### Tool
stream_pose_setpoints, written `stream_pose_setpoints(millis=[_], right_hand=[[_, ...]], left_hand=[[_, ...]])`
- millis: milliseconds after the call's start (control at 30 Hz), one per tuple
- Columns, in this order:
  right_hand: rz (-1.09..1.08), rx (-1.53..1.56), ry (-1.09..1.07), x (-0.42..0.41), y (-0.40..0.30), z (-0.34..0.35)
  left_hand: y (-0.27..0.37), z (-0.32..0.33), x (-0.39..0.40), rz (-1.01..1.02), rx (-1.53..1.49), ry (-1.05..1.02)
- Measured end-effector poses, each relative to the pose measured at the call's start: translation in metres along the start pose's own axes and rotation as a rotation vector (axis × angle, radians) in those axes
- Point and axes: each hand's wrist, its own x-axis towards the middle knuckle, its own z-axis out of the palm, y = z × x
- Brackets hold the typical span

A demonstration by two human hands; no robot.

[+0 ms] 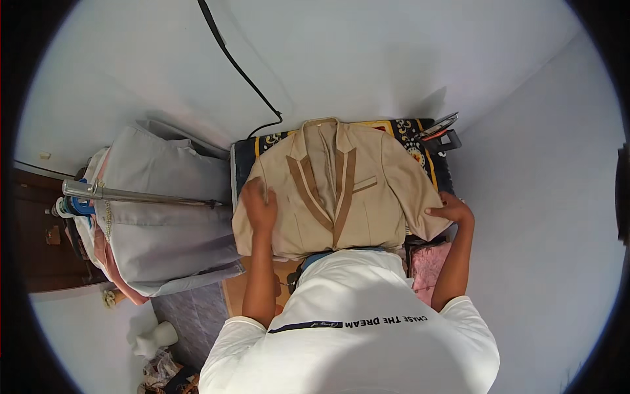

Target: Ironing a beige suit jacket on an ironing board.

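A beige suit jacket (369, 207) with brown-trimmed lapels lies front up before me, its collar towards the wall. Under it, a dark patterned cloth (273, 143) with yellow bands covers the work surface. My left hand (259, 206) rests over the sleeve on the left, thumb spread from the fingers and no fold visibly pinched. At the right, my right hand (452, 209) grips the other sleeve near its lower end, thumb on top and fingers partly hidden. The jacket's lower edge reaches my waist.
A clothes iron (439, 135) stands tilted at the back right corner. From the wall, a black cable (241, 71) runs down behind the surface. Grey garments (167, 236) hang on a metal rail (147, 196) close on the left. Pink fabric (429, 268) lies below the right side.
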Motion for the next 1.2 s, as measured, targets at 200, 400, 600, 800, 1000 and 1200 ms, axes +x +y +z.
stream_pose_setpoints(millis=[200, 400, 600, 800, 1000, 1200], right_hand=[[0.116, 0.341, 0.077, -0.021, 0.0, 0.026], [-0.107, 1.562, 0.017, -0.04, -0.035, 0.048], [-0.219, 0.218, 0.239, -0.045, -0.022, 0.079], [-0.111, 0.0, 0.133, -0.079, -0.055, 0.076], [0.213, 0.647, -0.019, -0.092, 0.019, 0.086], [0.866, -0.211, 0.075, -0.13, 0.205, 0.116]], left_hand=[[0.075, 0.09, -0.015, 0.297, -0.217, -0.478], [0.08, 0.128, -0.044, 0.359, 0.148, -0.66], [0.073, 0.125, -0.037, 0.4, 0.016, -0.589], [0.103, 0.127, -0.024, 0.307, 0.008, -0.619], [0.146, 0.163, -0.002, 0.694, -0.028, -0.67], [0.163, 0.192, 0.012, 0.578, 0.108, -0.838]])
